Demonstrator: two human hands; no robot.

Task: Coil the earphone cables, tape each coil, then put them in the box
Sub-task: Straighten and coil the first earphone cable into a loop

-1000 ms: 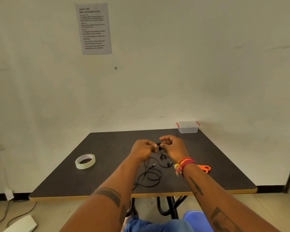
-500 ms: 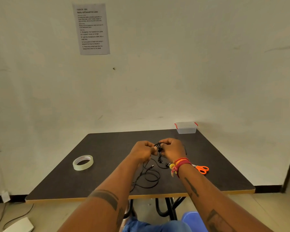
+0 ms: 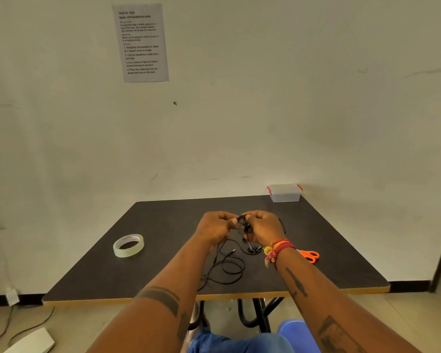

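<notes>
Above the middle of the dark table [image 3: 163, 220], my left hand [image 3: 214, 228] and my right hand [image 3: 264, 226] meet, both pinching a black earphone cable [image 3: 229, 270]. A small bunch of cable and earbuds hangs between my fingertips. The rest of the cable trails down in loose loops onto the table near its front edge. A roll of clear tape [image 3: 128, 245] lies flat at the left. The clear plastic box [image 3: 285, 192] with red clips stands at the far right corner.
Orange-handled scissors [image 3: 309, 256] lie on the table just right of my right wrist. A printed instruction sheet [image 3: 141, 42] hangs on the wall. A blue stool [image 3: 298, 335] and the table's black legs are below the front edge.
My hands have drawn closer together, the fingertips now almost touching over the bunched cable. The view has shifted slightly; the tape, box and scissors have stayed put.
</notes>
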